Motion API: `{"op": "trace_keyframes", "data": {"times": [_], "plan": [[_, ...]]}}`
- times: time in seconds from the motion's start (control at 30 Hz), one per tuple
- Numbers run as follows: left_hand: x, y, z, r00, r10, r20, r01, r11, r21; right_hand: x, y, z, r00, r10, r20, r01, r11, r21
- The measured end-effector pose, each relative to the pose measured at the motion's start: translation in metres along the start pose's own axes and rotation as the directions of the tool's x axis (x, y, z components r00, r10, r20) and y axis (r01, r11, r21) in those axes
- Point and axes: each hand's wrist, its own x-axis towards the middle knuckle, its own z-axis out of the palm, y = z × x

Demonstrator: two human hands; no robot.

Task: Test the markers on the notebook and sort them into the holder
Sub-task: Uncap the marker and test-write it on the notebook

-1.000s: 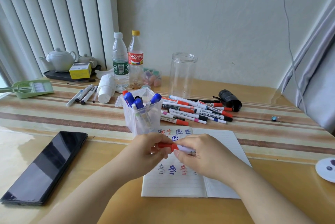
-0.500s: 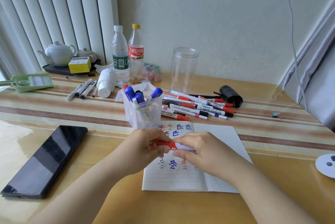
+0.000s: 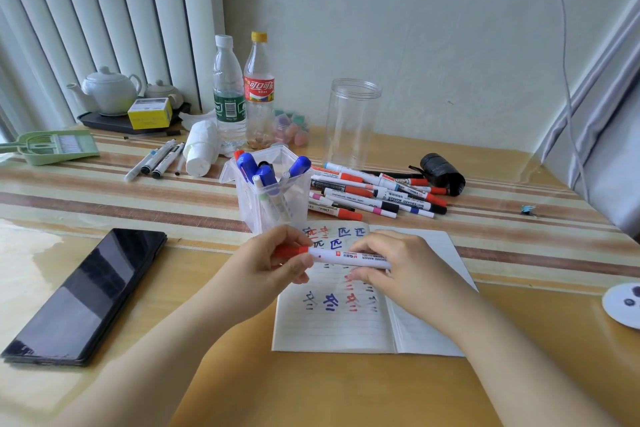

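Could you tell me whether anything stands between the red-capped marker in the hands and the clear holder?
Nothing visible does. The red-capped marker is held over the notebook, just in front of the holder, whose top is open.

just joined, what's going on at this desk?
A person is testing markers. Both hands hold one red-capped marker over the open notebook: the left hand grips the cap end, the right hand the barrel. The cap is on. Several blue-capped markers stand in the clear holder; a pile of markers lies behind the notebook.
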Motion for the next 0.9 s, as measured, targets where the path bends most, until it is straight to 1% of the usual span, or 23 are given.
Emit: {"op": "trace_keyframes", "data": {"times": [0.17, 0.27, 0.37, 0.47, 0.53, 0.6, 0.77, 0.83, 0.9], "plan": [[-0.001, -0.003, 0.002, 0.997, 0.061, -0.047, -0.054, 0.987, 0.152, 0.0, -0.002, 0.004, 1.0, -0.018, -0.022, 0.018, 1.0, 0.007], [-0.002, -0.001, 0.004, 0.992, 0.116, -0.047, -0.1, 0.96, 0.262, 0.0, -0.004, 0.007, 0.999, -0.029, -0.023, 0.03, 1.0, 0.006], [-0.004, 0.0, 0.004, 0.987, 0.16, -0.036, -0.14, 0.936, 0.322, -0.001, -0.005, 0.007, 0.998, -0.04, -0.046, 0.04, 0.999, 0.015], [-0.003, -0.001, 0.004, 0.985, 0.173, -0.02, -0.154, 0.919, 0.364, -0.001, -0.006, 0.007, 0.998, -0.039, -0.057, 0.039, 0.999, 0.004], [-0.002, -0.003, 0.003, 0.984, 0.176, -0.014, -0.158, 0.916, 0.368, -0.001, -0.008, 0.007, 0.997, -0.031, -0.065, 0.032, 0.999, 0.025], [0.0, -0.002, -0.002, 0.983, 0.181, -0.021, -0.162, 0.919, 0.359, -0.001, -0.01, 0.004, 0.997, -0.021, -0.076, 0.028, 0.996, 0.086], [0.003, -0.003, -0.014, 0.993, 0.081, -0.089, -0.066, 0.985, 0.159, 0.0, -0.009, -0.011, 0.993, 0.047, -0.112, -0.014, 0.958, 0.285], [0.002, -0.006, -0.016, 0.991, 0.068, -0.119, -0.051, 0.989, 0.14, -0.001, -0.008, -0.013, 0.994, 0.079, -0.077, -0.057, 0.967, 0.249], [0.002, -0.009, -0.017, 0.988, 0.066, -0.14, -0.042, 0.984, 0.171, -0.002, -0.006, -0.01, 0.995, 0.102, -0.013, -0.099, 0.983, 0.153]]}}
